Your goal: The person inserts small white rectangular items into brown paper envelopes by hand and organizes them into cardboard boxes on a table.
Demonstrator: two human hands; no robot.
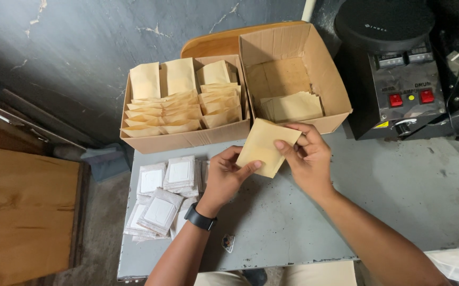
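Over the bench (pixel 388 212), my hands, left (pixel 224 177) and right (pixel 306 159), pinch one tan pouch (pixel 264 145). By my reckoning, white packets (pixel 160 196) remain; the right box (pixel 330 79) holds few.

Both hands sit over the grey table (pixel 272 222). Below the right hand (pixel 309 161) and out to its right, the tabletop lies bare, so a hand passes freely there. Just above it, the wall of the open cardboard box (pixel 325 69) blocks the way; entry is from above only. Further right stands a black machine (pixel 399 79). Left of the left hand (pixel 224 177), a heap of white sachets (pixel 160 204) covers the surface. Above that hand, the box of tan envelopes (pixel 182 106) bars forward reach.
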